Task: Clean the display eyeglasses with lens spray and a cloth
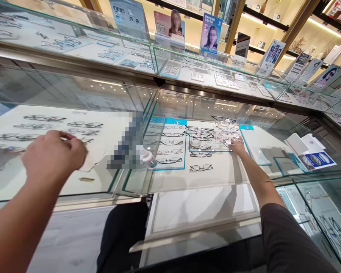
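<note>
My left hand [55, 153] is over the glass of the left showcase, fingers curled together; what they hold, if anything, is hidden. A pale, ragged-edged patch shows just beside it. Under it lie several eyeglasses [44, 118]. My right hand [238, 146] reaches into the middle showcase, its fingers closed at the right end of clear, pinkish eyeglasses [226, 132]. To their left, dark-framed eyeglasses [201, 154] form a column. Another column of eyeglasses [170, 142] rests on a blue-edged white sheet [184, 165].
A white-capped bottle [149, 158] stands on the glass near the middle divider. White and blue cards [318, 161] sit at the right. An open white drawer [201, 212] juts out below. Behind runs another glass showcase [170, 70] with upright advertising cards [211, 32].
</note>
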Available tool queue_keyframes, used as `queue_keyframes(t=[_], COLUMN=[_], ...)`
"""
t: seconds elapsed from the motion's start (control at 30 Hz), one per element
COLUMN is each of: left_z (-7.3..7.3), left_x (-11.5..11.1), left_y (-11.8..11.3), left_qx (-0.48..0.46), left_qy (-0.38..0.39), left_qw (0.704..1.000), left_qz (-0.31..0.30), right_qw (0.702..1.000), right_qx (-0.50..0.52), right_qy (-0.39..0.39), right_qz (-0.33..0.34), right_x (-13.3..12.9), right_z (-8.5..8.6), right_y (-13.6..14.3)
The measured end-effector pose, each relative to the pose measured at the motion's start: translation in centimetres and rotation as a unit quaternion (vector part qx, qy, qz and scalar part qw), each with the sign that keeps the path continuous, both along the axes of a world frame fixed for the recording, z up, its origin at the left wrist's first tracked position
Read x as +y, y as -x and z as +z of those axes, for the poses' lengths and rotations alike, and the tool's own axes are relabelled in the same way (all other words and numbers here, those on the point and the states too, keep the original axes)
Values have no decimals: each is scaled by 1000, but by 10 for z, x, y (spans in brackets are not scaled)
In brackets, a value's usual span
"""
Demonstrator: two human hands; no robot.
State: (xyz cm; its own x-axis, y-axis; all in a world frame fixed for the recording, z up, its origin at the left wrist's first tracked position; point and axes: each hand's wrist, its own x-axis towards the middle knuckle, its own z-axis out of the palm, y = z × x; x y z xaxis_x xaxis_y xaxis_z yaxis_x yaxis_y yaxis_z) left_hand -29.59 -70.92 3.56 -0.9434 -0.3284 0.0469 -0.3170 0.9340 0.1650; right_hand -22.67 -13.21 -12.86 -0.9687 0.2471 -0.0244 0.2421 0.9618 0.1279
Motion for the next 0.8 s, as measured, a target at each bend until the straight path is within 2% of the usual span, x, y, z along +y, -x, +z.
queue_keyframes(t=[0.23, 0.5, 0.63, 0.8], left_z=[-2, -14, -20, -23], left_x=[5, 6, 7, 10], left_y=[2, 9, 16, 20], left_qx=[3, 29, 31, 37], left_qy=[-19, -56, -63, -69], left_qw=[1000, 997, 996, 995], left_qz=[-21, -43, -49, -63], right_qw=[998, 994, 993, 988], right_qx=[-48, -52, -64, -120], right_qy=[3, 14, 38, 86], right_qz=[-48, -94, -89, -48], right_x=[-17, -59, -87, -124], right_z=[11, 29, 41, 62], right_y=[-3, -15, -33, -64])
